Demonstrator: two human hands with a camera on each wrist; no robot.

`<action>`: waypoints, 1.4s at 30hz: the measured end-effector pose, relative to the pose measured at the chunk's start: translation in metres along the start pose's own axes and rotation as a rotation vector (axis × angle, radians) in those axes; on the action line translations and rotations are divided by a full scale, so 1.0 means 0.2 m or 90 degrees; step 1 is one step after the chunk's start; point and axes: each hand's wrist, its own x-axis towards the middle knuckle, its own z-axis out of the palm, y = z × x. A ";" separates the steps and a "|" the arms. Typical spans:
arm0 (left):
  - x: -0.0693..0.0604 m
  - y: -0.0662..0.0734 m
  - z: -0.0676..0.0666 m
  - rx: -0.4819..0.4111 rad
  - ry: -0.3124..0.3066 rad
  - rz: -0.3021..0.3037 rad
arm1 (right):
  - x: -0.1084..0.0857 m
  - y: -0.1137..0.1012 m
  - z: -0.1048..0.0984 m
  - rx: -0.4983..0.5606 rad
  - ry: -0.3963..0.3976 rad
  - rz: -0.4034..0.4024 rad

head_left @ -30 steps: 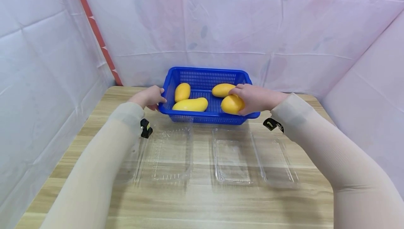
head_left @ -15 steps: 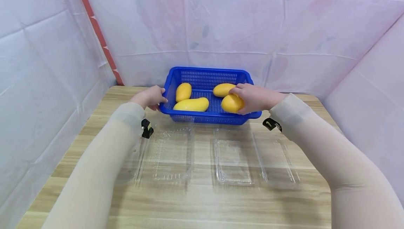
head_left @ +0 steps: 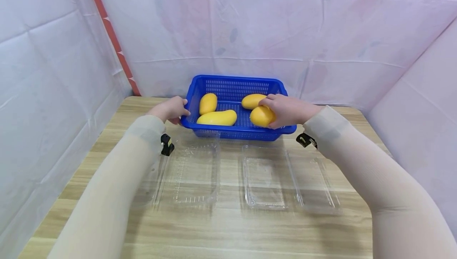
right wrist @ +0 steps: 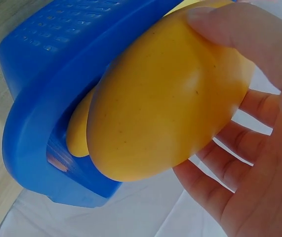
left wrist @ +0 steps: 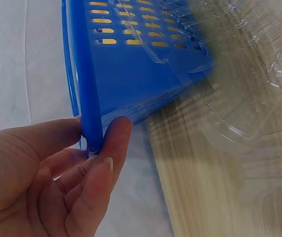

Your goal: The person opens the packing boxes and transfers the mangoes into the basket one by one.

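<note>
A blue plastic basket (head_left: 235,131) with slotted walls stands at the back of the table. My left hand (head_left: 172,110) pinches its left rim, the thumb on one side and the fingers on the other, as the left wrist view (left wrist: 76,173) bears out. My right hand (head_left: 287,110) grips a yellow mango (right wrist: 165,98) with thumb and curled fingers, at the basket's right front. Behind it lies a second mango (head_left: 252,101), partly covered by my hand. At the left inside the basket are an upright-lying mango (head_left: 208,104) and a longer, paler one (head_left: 217,118).
Two clear plastic clamshell boxes lie opened on the wooden table (head_left: 221,235): the left box (head_left: 194,175) and the right box (head_left: 264,181). The left box's upper edge touches or overlaps the basket front. White cloth walls (head_left: 250,25) enclose the back and sides.
Almost nothing differs. The head view has shifted slightly; both hands keep their holds, and the mango in my right hand looks very slightly higher.
</note>
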 end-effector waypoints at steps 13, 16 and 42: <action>0.00 0.00 0.00 0.016 -0.003 -0.002 | 0.04 0.03 0.04 0.013 -0.008 0.013; 0.00 0.00 0.00 0.012 -0.002 -0.002 | 0.05 0.03 0.05 0.010 -0.013 0.017; 0.01 0.00 0.01 0.001 0.006 0.002 | 0.14 0.08 0.09 0.018 -0.065 0.042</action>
